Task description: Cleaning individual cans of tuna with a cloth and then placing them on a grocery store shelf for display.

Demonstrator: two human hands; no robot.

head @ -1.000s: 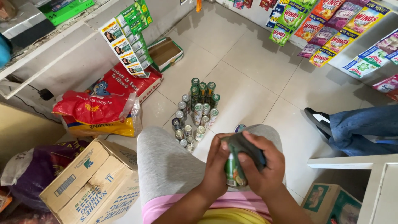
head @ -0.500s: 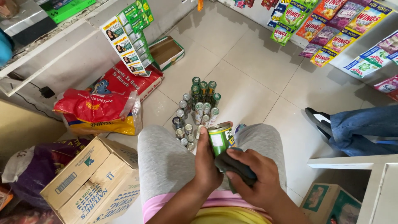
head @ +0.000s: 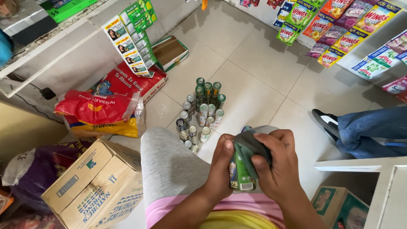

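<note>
A person's left hand [head: 220,163] grips a green-labelled can [head: 240,176] upright over the lap, fingers curled round its side, while the right hand [head: 277,165] presses a dark grey cloth [head: 250,146] over the can's top, fingers clenched on the fabric. More cans [head: 201,114] stand clustered on the tiled floor [head: 254,68] beyond the knees.

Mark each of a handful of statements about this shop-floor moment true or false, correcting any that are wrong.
1. The left hand holds a green can. True.
2. The right hand presses a grey cloth onto the can. True.
3. The cans on the floor lie scattered on their sides. False: they stand upright in a cluster.
4. A cardboard box sits on the person's right. False: it is on their left.
5. Another person's leg shows at the right edge. True.
</note>
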